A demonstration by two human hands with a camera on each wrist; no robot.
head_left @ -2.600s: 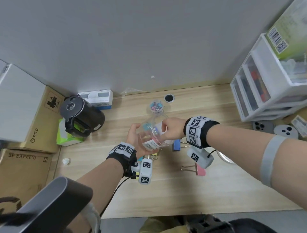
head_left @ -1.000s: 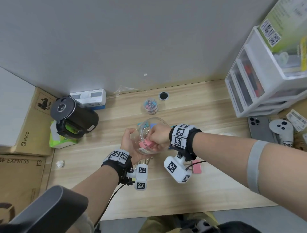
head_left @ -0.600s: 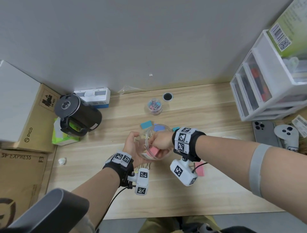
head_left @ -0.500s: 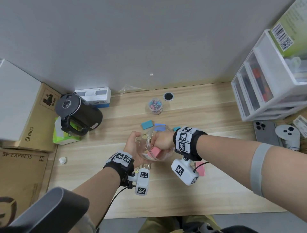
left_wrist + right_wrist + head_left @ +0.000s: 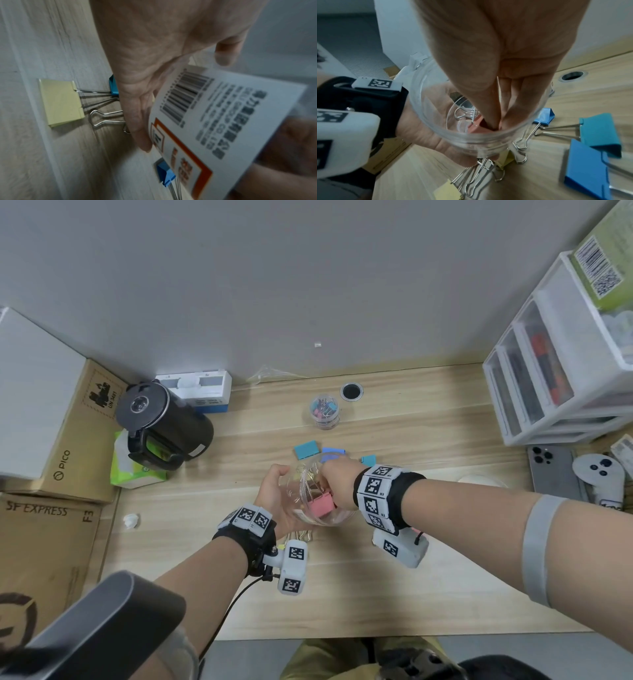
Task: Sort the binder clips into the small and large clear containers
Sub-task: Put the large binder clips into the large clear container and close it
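One pink binder clip (image 5: 478, 126) is pinched by the right hand (image 5: 337, 479) deep inside the large clear container (image 5: 453, 132), which is gripped from below by the left hand (image 5: 274, 498), its mouth facing the right wrist.

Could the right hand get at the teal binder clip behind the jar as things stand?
Probably not yet: the right hand is down inside the large clear jar pinching the pink binder clip. The teal binder clip itself lies uncovered.

It looked like an office or a small work corner. A wooden desk (image 5: 428, 577) stood against a plain grey wall, with white plastic drawers (image 5: 561, 371), cardboard shipping boxes (image 5: 44, 542), a phone (image 5: 551, 474) and binder clips (image 5: 306, 448) on it.
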